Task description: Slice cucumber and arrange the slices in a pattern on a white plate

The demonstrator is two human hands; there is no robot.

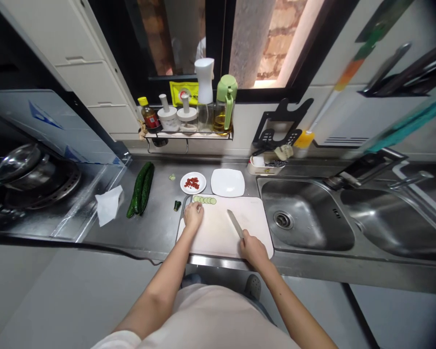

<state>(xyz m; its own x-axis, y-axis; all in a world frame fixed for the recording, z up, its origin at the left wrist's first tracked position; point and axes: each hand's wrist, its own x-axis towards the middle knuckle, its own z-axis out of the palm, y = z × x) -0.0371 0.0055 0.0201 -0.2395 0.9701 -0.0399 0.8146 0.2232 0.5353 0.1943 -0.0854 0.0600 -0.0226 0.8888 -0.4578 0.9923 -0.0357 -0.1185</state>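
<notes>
A light cutting board point(214, 232) lies on the steel counter. Along its upper left edge runs a row of thin cucumber slices point(205, 199). My left hand point(194, 215) is just below the slices, fingers bent together; what they hold, if anything, is too small to tell. My right hand point(253, 248) grips a knife point(235, 223) by the handle, its blade pointing up and left over the board. Behind the board are a round plate point(184, 183) with red chopped pieces point(192, 183) and a white square plate point(227, 182) with nothing on it.
Whole cucumbers point(145, 189), a white paper point(108, 204) and a cucumber end point(177, 205) lie to the left. A pot point(32, 174) stands on the far-left stove. The double sink point(308, 218) is at right. A rack point(203, 135) of bottles hangs behind.
</notes>
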